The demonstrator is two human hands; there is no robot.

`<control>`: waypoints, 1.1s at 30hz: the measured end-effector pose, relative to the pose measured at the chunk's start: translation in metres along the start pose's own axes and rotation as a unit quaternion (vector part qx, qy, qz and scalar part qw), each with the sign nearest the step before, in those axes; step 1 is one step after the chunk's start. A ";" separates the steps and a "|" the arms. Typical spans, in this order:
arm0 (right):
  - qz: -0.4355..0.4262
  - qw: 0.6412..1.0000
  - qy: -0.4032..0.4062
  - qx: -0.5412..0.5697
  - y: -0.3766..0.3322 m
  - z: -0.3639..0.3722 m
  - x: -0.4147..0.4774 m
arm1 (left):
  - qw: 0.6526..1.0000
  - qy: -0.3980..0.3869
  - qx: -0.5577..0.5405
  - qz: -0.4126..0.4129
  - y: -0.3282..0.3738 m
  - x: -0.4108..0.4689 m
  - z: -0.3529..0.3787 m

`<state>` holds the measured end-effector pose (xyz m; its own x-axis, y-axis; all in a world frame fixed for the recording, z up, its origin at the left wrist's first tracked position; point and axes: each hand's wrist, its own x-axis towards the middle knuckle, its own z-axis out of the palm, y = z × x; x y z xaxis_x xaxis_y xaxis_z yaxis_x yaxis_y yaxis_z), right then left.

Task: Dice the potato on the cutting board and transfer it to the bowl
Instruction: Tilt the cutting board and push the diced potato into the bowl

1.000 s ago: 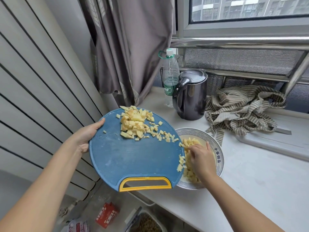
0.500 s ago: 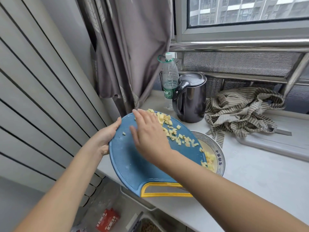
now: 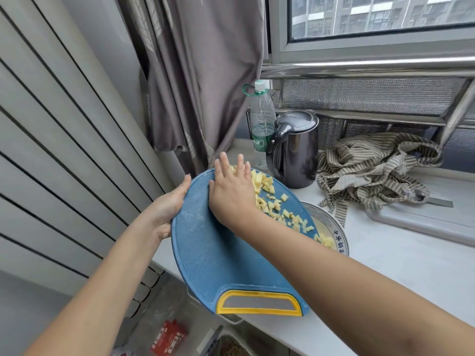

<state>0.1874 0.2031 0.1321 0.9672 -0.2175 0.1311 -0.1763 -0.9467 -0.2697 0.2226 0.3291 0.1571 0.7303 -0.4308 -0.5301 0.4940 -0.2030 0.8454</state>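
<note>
A blue cutting board [image 3: 218,255] with a yellow handle is tilted, its right edge over a white bowl [image 3: 340,236] with blue markings. My left hand [image 3: 168,204] grips the board's left rim. My right hand [image 3: 232,187] lies flat on the board with straight fingers, its edge against a pile of diced potato [image 3: 267,194]. Loose dice trail down the board toward the bowl, and some potato pieces [image 3: 326,240] lie inside it. The board hides most of the bowl.
A dark electric kettle [image 3: 295,150] and a plastic water bottle [image 3: 262,124] stand behind the board. A striped cloth [image 3: 372,170] is heaped to the right on the white counter [image 3: 411,265]. A grey curtain [image 3: 200,73] hangs behind. Boxes lie on the floor below.
My right hand left the bowl, came onto the board and now presses against the potato pile. The board has shifted right and tilted more; dice have slid toward the bowl.
</note>
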 end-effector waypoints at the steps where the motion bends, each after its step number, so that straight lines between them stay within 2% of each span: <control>1: 0.000 1.000 -0.009 0.003 -0.001 -0.001 0.002 | 1.000 0.001 0.003 0.002 0.001 0.000 -0.001; 5: -0.005 0.999 -0.036 0.011 -0.001 -0.006 0.012 | 1.000 0.007 0.006 -0.002 0.002 -0.001 -0.003; 11: 0.078 0.990 -0.114 -0.031 0.002 -0.010 0.005 | 0.999 0.014 -0.003 -0.040 -0.003 0.002 -0.001; 17: 0.100 0.976 -0.177 -0.071 0.011 0.002 -0.004 | 0.996 0.024 -0.002 -0.083 -0.013 0.006 0.000; 27: 0.151 0.972 -0.179 -0.004 0.037 0.027 -0.008 | 0.993 0.042 -0.003 -0.113 -0.021 0.014 -0.002; 33: 0.196 0.957 -0.213 0.019 0.064 0.034 -0.014 | 0.991 0.044 0.007 -0.125 -0.021 0.017 -0.007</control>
<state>0.1688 0.1538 0.0804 0.8161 -0.4305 -0.3854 -0.5422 -0.8011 -0.2534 0.2280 0.3319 0.1301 0.6247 -0.2872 -0.7261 0.6584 -0.3062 0.6876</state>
